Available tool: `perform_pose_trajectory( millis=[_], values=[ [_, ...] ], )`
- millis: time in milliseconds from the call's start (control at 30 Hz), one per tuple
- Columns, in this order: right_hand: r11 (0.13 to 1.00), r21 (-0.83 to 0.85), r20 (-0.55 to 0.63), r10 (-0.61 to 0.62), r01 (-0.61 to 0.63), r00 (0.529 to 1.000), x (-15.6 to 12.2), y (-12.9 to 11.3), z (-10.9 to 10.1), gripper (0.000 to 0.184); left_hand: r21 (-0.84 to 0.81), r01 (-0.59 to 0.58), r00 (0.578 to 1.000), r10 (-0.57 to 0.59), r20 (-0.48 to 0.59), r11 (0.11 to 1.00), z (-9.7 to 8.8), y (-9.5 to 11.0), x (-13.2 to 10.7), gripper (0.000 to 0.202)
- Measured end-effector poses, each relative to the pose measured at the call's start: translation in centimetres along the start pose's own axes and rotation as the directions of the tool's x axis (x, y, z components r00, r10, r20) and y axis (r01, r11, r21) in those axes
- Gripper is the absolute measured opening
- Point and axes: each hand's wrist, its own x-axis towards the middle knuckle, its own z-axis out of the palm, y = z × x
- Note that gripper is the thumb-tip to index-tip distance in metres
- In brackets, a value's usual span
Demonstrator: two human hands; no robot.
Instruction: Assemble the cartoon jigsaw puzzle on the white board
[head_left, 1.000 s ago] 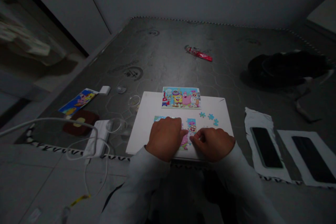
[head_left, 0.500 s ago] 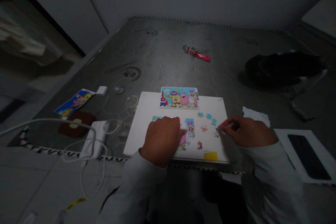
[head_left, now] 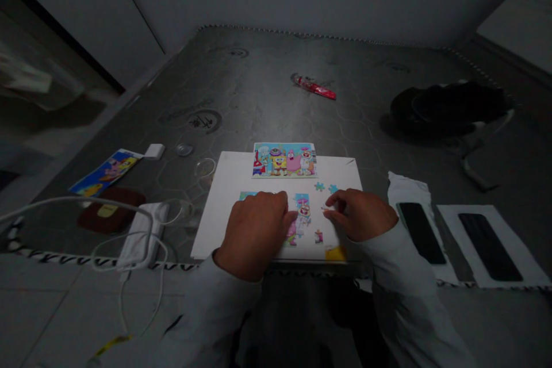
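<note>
While the left hand (head_left: 257,230) lay palm down over the partly joined jigsaw puzzle (head_left: 303,214), probably to stop it sliding, its fingers were curled and their grip hidden. The right hand (head_left: 365,214) had thumb and forefinger close together at a loose piece (head_left: 324,207); a firm pinch could not be confirmed. All rested on a smooth white board (head_left: 342,172), presumably flatter than the honeycomb-patterned table cover (head_left: 259,86). The rectangular cartoon picture card (head_left: 284,160) overlapped its far edge, apparently for easy viewing; knobbed blue pieces (head_left: 319,187) lay nearby.
</note>
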Motion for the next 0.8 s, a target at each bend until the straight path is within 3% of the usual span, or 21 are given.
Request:
perform_pose_trajectory(
  millis=[300, 500, 800],
  values=[
    [0.998, 0.015, 0.077, -0.061, 0.060, 0.995, -0.25, -0.66, -0.39, 0.004, -0.006, -0.018, 0.999, 0.018, -0.027, 1.000, 0.26, -0.20, 0.04, 0.028],
    [0.996, 0.051, 0.085, -0.073, 0.069, 0.994, -0.04, -0.38, 0.07, 0.026, -0.006, -0.022, 0.999, 0.022, -0.038, 1.000, 0.20, -0.23, 0.02, 0.028],
    [0.986, 0.010, 0.094, -0.165, 0.165, 0.982, -0.23, -0.69, -0.45, 0.012, 0.006, -0.031, 0.997, 0.031, -0.068, 1.000, 0.48, -0.39, 0.03, 0.029]
  ],
)
